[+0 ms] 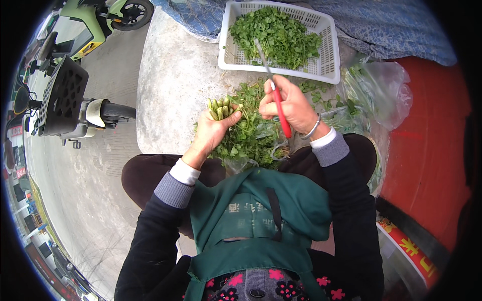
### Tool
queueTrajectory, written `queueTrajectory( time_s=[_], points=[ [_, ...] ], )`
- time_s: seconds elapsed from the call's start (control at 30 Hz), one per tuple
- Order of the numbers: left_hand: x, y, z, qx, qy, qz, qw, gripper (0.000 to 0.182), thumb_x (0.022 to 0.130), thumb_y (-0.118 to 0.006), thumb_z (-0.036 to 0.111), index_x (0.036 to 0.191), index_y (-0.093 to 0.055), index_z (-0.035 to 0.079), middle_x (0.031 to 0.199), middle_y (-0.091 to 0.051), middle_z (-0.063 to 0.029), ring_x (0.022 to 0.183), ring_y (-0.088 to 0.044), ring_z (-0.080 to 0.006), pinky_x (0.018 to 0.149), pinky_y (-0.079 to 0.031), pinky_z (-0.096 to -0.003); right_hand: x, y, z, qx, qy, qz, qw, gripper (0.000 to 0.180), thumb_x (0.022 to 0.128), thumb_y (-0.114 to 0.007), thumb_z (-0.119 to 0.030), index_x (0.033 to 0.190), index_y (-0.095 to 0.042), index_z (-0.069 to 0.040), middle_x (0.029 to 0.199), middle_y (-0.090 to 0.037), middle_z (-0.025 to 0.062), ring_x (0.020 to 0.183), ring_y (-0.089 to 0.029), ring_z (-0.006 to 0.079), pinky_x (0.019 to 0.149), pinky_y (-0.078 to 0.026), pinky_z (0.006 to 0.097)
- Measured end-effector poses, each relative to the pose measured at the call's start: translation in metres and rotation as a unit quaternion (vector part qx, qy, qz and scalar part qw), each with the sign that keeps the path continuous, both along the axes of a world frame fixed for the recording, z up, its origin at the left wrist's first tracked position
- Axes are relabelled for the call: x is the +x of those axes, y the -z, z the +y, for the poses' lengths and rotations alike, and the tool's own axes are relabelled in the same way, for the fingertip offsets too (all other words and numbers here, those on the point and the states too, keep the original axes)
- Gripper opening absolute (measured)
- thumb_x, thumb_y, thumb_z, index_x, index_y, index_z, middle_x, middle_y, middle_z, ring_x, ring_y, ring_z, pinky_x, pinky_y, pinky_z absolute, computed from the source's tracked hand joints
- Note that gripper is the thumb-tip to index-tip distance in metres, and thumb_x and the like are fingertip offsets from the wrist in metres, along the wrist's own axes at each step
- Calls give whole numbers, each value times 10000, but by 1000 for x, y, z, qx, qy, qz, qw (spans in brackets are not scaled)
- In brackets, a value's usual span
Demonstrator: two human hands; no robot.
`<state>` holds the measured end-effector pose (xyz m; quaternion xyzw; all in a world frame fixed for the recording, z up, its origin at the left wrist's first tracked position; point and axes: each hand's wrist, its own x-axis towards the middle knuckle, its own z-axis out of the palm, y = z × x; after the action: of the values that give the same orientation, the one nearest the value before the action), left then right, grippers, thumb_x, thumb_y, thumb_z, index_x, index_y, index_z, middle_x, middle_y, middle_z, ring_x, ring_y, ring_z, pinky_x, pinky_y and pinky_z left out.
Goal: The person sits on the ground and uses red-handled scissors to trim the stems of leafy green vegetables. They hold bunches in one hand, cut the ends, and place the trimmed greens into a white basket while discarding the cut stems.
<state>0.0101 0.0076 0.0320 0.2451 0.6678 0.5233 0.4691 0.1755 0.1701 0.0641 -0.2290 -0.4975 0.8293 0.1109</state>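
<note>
My left hand (216, 126) grips a bunch of leafy green stalks (222, 109), their cut ends pointing up. In my right hand (290, 107) is a knife with a red handle (279, 109); its narrow blade points away from me, over the rim of the basket. The blade tip appears in front of the greens there, with its height above them unclear. Below and between my hands lies a heap of leafy greens (250, 141), some of it in clear plastic. Beyond my hands, a white plastic basket (329, 56) holds loose leafy greens (276, 35).
Clear plastic bags of greens (372, 94) lie at the right, beside a red surface (425, 120). Blue patterned cloth (388, 30) hangs behind the basket. Electric scooters, one with a black front basket (64, 98), stand to the left. A green apron (260, 218) covers my lap.
</note>
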Motion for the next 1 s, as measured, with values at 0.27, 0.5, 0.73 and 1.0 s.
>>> queueTrajectory(
  time_s=[0.27,0.5,0.73,1.0],
  points=[
    [-12,2,6,10,-135,-120,984,197,890,-735,62,1080,-687,44,977,-693,6,876,-607,-80,808,-494,-246,26,-17,50,122,253,54,958,296,853,-698,7,1040,-489,-87,839,-678,79,716,-644,143,645,-512,258],
    [-14,-1,3,29,-91,-143,985,204,906,-723,86,1101,-677,47,997,-694,7,892,-621,-91,823,-506,-256,14,-16,32,244,95,-28,965,327,834,-752,-43,1049,-506,-61,985,-677,86,880,-662,152,818,-538,304],
    [-10,-5,2,35,-70,-163,984,219,914,-720,110,1115,-671,37,1013,-693,3,896,-623,-96,824,-511,-264,-3,7,0,330,-27,-100,938,352,812,-788,-51,1057,-536,-33,1088,-702,67,1004,-645,122,881,-519,314],
    [-13,0,2,60,-69,-218,972,292,956,-655,194,1170,-633,-4,1040,-694,-88,906,-677,-194,824,-572,-344,1,5,-1,279,-43,-78,956,370,790,-791,-36,1057,-534,-35,992,-707,59,864,-654,115,789,-532,307]
  ],
)
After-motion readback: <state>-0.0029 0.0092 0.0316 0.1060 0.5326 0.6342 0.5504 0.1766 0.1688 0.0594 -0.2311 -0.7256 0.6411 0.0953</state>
